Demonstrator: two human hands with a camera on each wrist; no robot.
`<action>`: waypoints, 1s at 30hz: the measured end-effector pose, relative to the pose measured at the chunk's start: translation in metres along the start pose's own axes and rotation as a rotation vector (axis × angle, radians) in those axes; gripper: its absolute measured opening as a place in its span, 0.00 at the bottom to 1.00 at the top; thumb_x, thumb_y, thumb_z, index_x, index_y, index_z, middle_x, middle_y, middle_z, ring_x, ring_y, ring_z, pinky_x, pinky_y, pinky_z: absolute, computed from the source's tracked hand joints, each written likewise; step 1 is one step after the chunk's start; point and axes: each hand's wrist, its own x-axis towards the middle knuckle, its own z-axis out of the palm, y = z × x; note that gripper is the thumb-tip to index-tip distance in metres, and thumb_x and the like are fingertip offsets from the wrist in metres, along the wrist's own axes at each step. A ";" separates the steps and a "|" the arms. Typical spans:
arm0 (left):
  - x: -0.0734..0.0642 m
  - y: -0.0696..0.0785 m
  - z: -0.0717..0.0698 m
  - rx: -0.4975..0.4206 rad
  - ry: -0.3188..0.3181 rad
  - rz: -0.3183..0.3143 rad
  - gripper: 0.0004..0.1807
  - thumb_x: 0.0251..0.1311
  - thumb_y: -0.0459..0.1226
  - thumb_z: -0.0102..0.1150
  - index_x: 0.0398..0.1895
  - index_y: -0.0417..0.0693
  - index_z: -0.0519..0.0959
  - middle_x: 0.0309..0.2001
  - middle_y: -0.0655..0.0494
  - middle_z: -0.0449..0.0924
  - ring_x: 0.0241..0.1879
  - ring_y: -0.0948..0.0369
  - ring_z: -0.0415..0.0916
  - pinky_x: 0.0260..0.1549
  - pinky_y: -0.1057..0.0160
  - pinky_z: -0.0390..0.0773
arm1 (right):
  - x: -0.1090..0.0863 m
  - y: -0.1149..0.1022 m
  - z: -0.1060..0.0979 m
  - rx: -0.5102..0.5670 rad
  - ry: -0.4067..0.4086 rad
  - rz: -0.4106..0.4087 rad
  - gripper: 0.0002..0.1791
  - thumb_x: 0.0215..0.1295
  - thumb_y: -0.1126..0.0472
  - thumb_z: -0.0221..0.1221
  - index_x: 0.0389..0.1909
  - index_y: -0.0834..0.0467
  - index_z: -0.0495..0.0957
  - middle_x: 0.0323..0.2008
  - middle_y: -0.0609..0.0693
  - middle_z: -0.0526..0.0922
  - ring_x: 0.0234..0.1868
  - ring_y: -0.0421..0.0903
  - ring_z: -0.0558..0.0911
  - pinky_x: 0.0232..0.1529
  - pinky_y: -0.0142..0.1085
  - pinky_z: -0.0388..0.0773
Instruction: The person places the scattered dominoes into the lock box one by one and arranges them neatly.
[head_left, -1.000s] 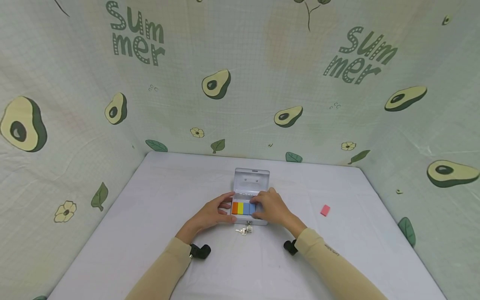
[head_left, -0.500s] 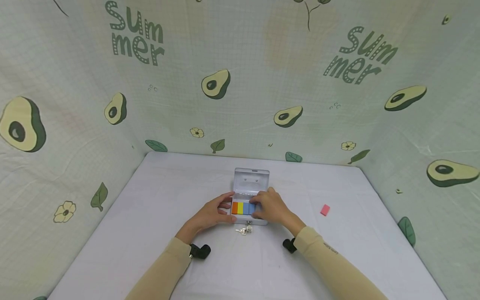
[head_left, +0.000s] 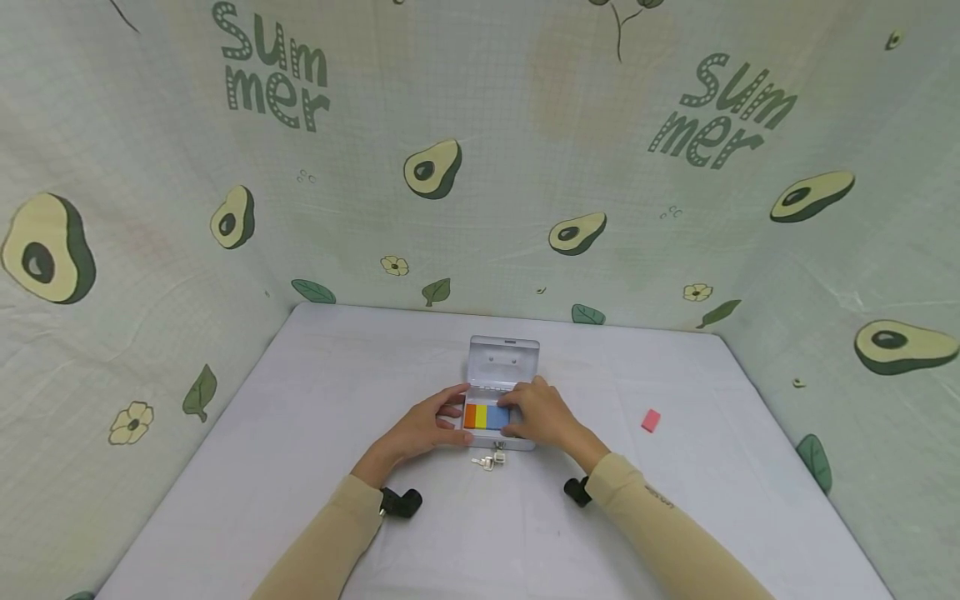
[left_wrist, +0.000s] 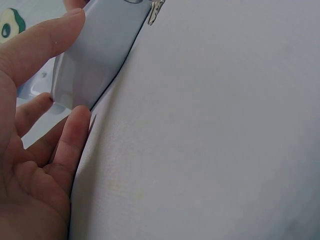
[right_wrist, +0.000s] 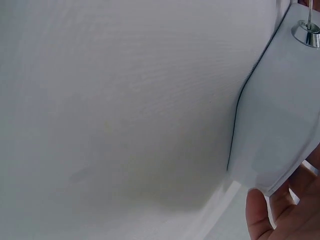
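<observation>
A small pale metal cash box stands in the middle of the table, its lid raised. Inside, an orange block, a yellow block and blue blocks lie side by side in a row. My left hand grips the box's left end, thumb at the front corner and fingers along the side, as the left wrist view also shows. Reaching in from the right, my right hand pinches the rightmost blue block between thumb and fingers. That block's right end is hidden by the hand.
Keys hang from the lock at the box's front and lie on the white table. A pink block lies apart to the right. Patterned cloth closes off the back and sides.
My right hand has shifted slightly left, and the line between the blue blocks is no longer visible. My left hand and the box have stayed put.
</observation>
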 end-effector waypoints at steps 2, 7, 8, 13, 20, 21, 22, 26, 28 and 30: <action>0.000 -0.001 0.000 -0.001 -0.001 0.002 0.50 0.58 0.45 0.81 0.82 0.61 0.65 0.74 0.53 0.71 0.60 0.55 0.77 0.64 0.50 0.79 | -0.001 0.000 0.000 -0.006 0.002 0.000 0.22 0.57 0.51 0.80 0.52 0.51 0.91 0.48 0.48 0.89 0.40 0.46 0.70 0.39 0.38 0.67; 0.000 0.001 0.001 -0.002 -0.003 0.005 0.50 0.58 0.46 0.80 0.82 0.62 0.65 0.74 0.54 0.71 0.60 0.55 0.77 0.64 0.50 0.78 | -0.002 -0.002 -0.001 -0.011 0.009 0.008 0.22 0.57 0.50 0.80 0.52 0.51 0.91 0.48 0.48 0.88 0.41 0.46 0.71 0.41 0.39 0.69; -0.001 0.001 0.001 -0.002 -0.002 0.005 0.50 0.58 0.46 0.80 0.82 0.62 0.65 0.74 0.54 0.71 0.60 0.55 0.77 0.64 0.51 0.78 | -0.002 -0.002 -0.002 -0.009 0.012 0.010 0.22 0.56 0.50 0.81 0.52 0.51 0.91 0.47 0.48 0.88 0.41 0.46 0.71 0.41 0.39 0.69; -0.001 0.003 0.001 0.006 0.000 -0.001 0.50 0.58 0.46 0.81 0.82 0.62 0.65 0.74 0.55 0.72 0.60 0.55 0.77 0.64 0.50 0.78 | -0.005 -0.002 -0.004 0.004 0.016 0.001 0.23 0.56 0.51 0.81 0.53 0.52 0.90 0.48 0.49 0.88 0.44 0.48 0.74 0.44 0.42 0.73; -0.001 0.001 0.001 0.007 0.005 -0.003 0.50 0.57 0.46 0.81 0.82 0.61 0.65 0.73 0.53 0.72 0.60 0.55 0.77 0.63 0.50 0.79 | -0.010 0.002 -0.013 0.064 0.031 -0.015 0.24 0.57 0.53 0.80 0.55 0.55 0.90 0.50 0.51 0.87 0.50 0.51 0.78 0.53 0.48 0.78; -0.001 0.001 0.001 0.005 0.005 -0.002 0.50 0.57 0.46 0.81 0.82 0.61 0.65 0.73 0.53 0.72 0.60 0.55 0.77 0.63 0.50 0.79 | -0.011 0.003 -0.014 0.073 0.035 -0.016 0.24 0.57 0.54 0.80 0.55 0.55 0.90 0.50 0.51 0.87 0.51 0.51 0.79 0.54 0.49 0.78; -0.001 0.001 0.001 0.004 0.004 -0.002 0.50 0.57 0.46 0.81 0.82 0.61 0.65 0.73 0.53 0.72 0.60 0.55 0.77 0.63 0.50 0.79 | -0.012 0.003 -0.015 0.080 0.038 -0.014 0.24 0.57 0.55 0.80 0.55 0.55 0.89 0.50 0.51 0.87 0.51 0.51 0.79 0.54 0.49 0.78; -0.001 0.002 0.001 -0.003 -0.001 -0.004 0.50 0.57 0.46 0.81 0.82 0.62 0.65 0.74 0.54 0.71 0.60 0.55 0.76 0.64 0.50 0.78 | -0.016 0.004 -0.021 0.096 0.038 -0.004 0.24 0.59 0.55 0.79 0.56 0.55 0.89 0.51 0.50 0.86 0.52 0.51 0.79 0.55 0.49 0.79; -0.002 0.002 0.001 -0.006 -0.004 -0.004 0.50 0.58 0.46 0.81 0.82 0.62 0.65 0.74 0.55 0.71 0.61 0.55 0.76 0.64 0.50 0.78 | -0.018 0.004 -0.024 0.111 0.038 0.007 0.24 0.59 0.55 0.78 0.57 0.55 0.88 0.52 0.51 0.86 0.53 0.51 0.79 0.55 0.50 0.79; -0.002 0.003 0.001 -0.009 -0.004 -0.004 0.50 0.57 0.46 0.81 0.82 0.62 0.65 0.74 0.55 0.71 0.61 0.55 0.76 0.64 0.50 0.78 | -0.021 0.004 -0.027 0.128 0.039 0.015 0.24 0.60 0.55 0.78 0.58 0.54 0.88 0.53 0.51 0.86 0.53 0.52 0.79 0.56 0.50 0.78</action>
